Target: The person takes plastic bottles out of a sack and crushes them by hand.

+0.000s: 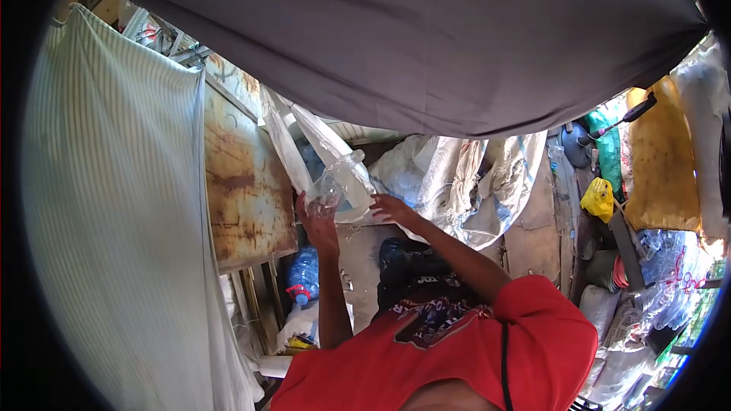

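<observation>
Red shirt (457, 358) cloth on the wearer's chest lies closest to the camera, at six o'clock, and both bare arms reach up from it toward the middle. Just off centre toward eight o'clock, the left hand (320, 228) grips a clear plastic bottle (331, 186), fingers curled around its lower part. The bottle tilts, its upper end pointing to about one o'clock. Just off centre toward four o'clock, the right hand (392, 209) is near the bottle but apart from it, its fingers parted and wrapped around nothing. Behind the hands hangs pale sacking (449, 175); the view is too poor to tell whether the right fingertips touch it. Dark cloth (426, 38) spans twelve o'clock, a striped curtain (114, 221) hangs at nine with a rusty panel (251, 190) inward of it, and a blue bottle with a red cap (303, 274) sits at seven

To handle the clear bottle well, a light, even grip low down looks best, since thin plastic would probably buckle under a hard squeeze; the right fingers could steady its upper end, clear of the sacking's folds, which might snag it
</observation>
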A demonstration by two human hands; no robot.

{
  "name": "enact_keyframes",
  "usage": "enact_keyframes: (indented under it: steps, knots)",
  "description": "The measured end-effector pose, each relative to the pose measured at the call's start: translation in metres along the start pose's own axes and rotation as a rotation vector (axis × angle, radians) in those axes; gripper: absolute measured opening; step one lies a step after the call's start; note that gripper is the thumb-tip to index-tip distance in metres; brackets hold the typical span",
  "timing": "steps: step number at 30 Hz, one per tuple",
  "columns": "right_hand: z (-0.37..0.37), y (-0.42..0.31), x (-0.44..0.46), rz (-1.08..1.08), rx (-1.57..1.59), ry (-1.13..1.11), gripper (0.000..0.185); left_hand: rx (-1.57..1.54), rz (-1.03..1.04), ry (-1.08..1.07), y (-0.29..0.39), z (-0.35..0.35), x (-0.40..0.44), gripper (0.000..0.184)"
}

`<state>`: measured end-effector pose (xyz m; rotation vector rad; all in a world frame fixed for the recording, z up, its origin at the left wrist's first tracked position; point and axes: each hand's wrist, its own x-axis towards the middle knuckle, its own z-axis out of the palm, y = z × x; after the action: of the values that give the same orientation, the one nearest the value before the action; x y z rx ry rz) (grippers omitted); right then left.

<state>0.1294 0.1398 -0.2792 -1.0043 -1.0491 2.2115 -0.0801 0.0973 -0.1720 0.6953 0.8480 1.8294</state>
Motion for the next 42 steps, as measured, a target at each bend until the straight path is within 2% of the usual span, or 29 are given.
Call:
enact_keyframes:
  steps: [2, 5, 6, 8, 10, 13, 16, 17, 18, 21, 22, 24, 25, 28, 29, 32, 33, 36, 38, 40, 41, 42]
  knots:
    - [0.003, -0.038, -0.027, -0.063, -0.020, 0.016, 0.074, -0.081, -0.059, -0.073, -0.005, 0.001, -0.018, 0.052]
    - [-0.008, -0.076, -0.071, -0.256, 0.350, -0.041, 0.081, -0.097, -0.157, -0.192, -0.013, 0.015, -0.038, 0.052]
    - [-0.012, -0.092, -0.088, -0.275, 0.387, 0.030, 0.084, -0.084, -0.190, -0.235, -0.017, 0.023, -0.042, 0.052]
    - [-0.034, -0.115, -0.116, -0.334, 0.355, 0.025, 0.078, -0.109, -0.201, -0.277, -0.022, 0.055, -0.047, 0.053]
    - [-0.046, -0.138, -0.147, -0.333, 0.260, 0.258, 0.043, -0.105, -0.228, -0.345, -0.023, 0.089, -0.048, 0.053]
    - [-0.076, -0.151, -0.187, -0.435, 0.221, 0.315, 0.027, -0.140, -0.275, -0.486, -0.024, 0.143, -0.051, 0.056]
    - [-0.093, -0.168, -0.231, -0.454, 0.135, 0.365, 0.025, 0.274, -0.199, -0.512, -0.044, 0.175, -0.054, 0.056]
    - [-0.101, -0.169, -0.241, -0.440, 0.072, 0.392, 0.029, 0.332, -0.129, -0.496, -0.049, 0.187, -0.055, 0.054]
    - [-0.109, -0.169, -0.253, -0.462, 0.000, 0.369, 0.038, 0.338, -0.132, -0.528, -0.052, 0.200, -0.056, 0.053]
    - [-0.121, -0.179, -0.290, -0.322, -0.114, 0.251, 0.047, 0.396, -0.122, -0.643, -0.051, 0.240, -0.058, 0.047]
    - [-0.127, -0.177, -0.293, -0.356, -0.217, 0.212, 0.051, 0.445, -0.122, -0.709, -0.051, 0.253, -0.059, 0.046]
    - [-0.129, -0.174, -0.306, -0.281, -0.223, 0.061, 0.059, 0.546, -0.120, -0.832, -0.051, 0.276, -0.058, 0.045]
    - [-0.128, -0.171, -0.309, -0.260, -0.162, 0.025, 0.067, 0.491, -0.158, -0.849, -0.055, 0.289, -0.060, 0.042]
    - [-0.128, -0.174, -0.320, -0.275, -0.099, 0.015, 0.072, 0.569, -0.169, -0.861, -0.057, 0.314, -0.060, 0.038]
    - [-0.129, -0.173, -0.322, -0.307, -0.168, 0.047, 0.072, 0.649, -0.096, -0.891, -0.053, 0.323, -0.061, 0.034]
    - [-0.132, -0.168, -0.324, -0.288, -0.199, 0.043, 0.070, 0.694, -0.127, -0.857, -0.056, 0.332, -0.068, 0.030]
    - [-0.131, -0.176, -0.330, -0.206, -0.257, 0.016, 0.073, 0.722, -0.053, -0.884, -0.060, 0.330, -0.067, 0.029]
    - [-0.140, -0.170, -0.325, -0.176, -0.239, -0.228, 0.076, 0.719, 0.112, -0.949, -0.069, 0.322, -0.065, 0.028]
    - [-0.138, -0.152, -0.317, -0.216, -0.027, -0.315, 0.081, 0.607, 0.153, -0.960, -0.065, 0.323, -0.066, 0.030]
    - [-0.123, -0.128, -0.309, -0.233, 0.298, -0.379, 0.083, 0.600, 0.199, -0.994, -0.064, 0.327, -0.064, 0.042]
    - [-0.117, -0.113, -0.297, -0.244, 0.472, -0.507, 0.085, 0.596, 0.222, -1.010, -0.063, 0.328, -0.063, 0.048]
    - [-0.110, -0.116, -0.302, -0.158, 0.515, -0.519, 0.081, 0.610, 0.191, -1.009, -0.060, 0.326, -0.062, 0.049]
